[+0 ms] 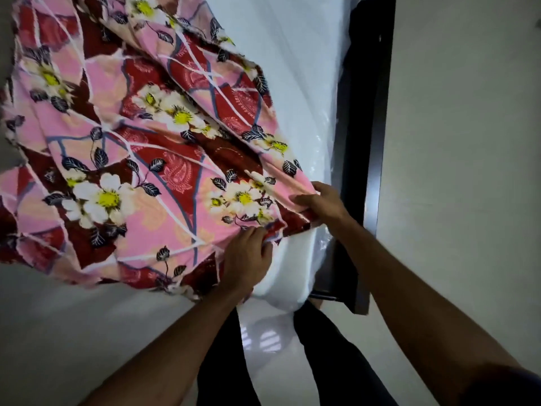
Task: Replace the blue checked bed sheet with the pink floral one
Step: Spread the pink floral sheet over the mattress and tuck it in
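Pink floral sheet (140, 159), with red panels and white-and-yellow flowers, lies rumpled over the left and middle of a white mattress (292, 83). Its left part hangs past the mattress edge over the pale floor (468, 171). The right strip of the mattress is bare and glossy, apparently under clear plastic. A dark bed frame (369, 142) runs along the right side of the mattress, from far to near. Both hands work at the sheet's near right corner, close to the near corner of the mattress. Left hand (248, 253) has its fingers curled round the hem and grips the cloth. Right hand (319, 200), just right of and beyond it, pinches a fold of the sheet's edge between thumb and fingers. Dark trousers (330, 347) show below, near the mattress corner.
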Demonstrator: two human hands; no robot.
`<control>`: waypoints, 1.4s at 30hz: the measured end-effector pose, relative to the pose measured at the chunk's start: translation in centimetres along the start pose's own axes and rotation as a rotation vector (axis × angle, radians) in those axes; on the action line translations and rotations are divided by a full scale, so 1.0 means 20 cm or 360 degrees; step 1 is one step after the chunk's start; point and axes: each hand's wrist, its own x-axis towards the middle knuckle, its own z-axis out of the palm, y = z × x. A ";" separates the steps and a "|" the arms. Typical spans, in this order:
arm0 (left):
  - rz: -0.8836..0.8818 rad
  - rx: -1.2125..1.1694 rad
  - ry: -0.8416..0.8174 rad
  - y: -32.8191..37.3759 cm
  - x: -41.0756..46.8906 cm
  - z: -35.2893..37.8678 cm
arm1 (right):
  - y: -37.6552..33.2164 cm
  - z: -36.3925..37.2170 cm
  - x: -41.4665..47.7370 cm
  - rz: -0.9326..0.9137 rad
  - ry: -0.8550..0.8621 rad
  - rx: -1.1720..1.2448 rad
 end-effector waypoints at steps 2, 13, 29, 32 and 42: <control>-0.0017 -0.0126 -0.0017 0.05 -0.03 -0.02 | -0.01 -0.07 -0.01 0.0114 -0.0102 0.0017; -0.0730 -0.1122 0.0054 0.27 -0.17 0.03 | -0.06 -0.11 -0.13 0.0290 -0.0450 0.0981; -0.0454 -0.0568 -0.0597 0.33 -0.30 0.17 | 0.11 -0.54 -0.05 0.0032 0.0161 0.0089; -0.0254 -0.0215 -0.0706 0.35 -0.23 0.16 | 0.13 -0.55 -0.07 0.0020 0.0016 -0.0051; -0.0307 -0.0788 -0.0450 0.42 0.02 0.17 | 0.07 -0.56 -0.02 0.0034 -0.0119 -0.2014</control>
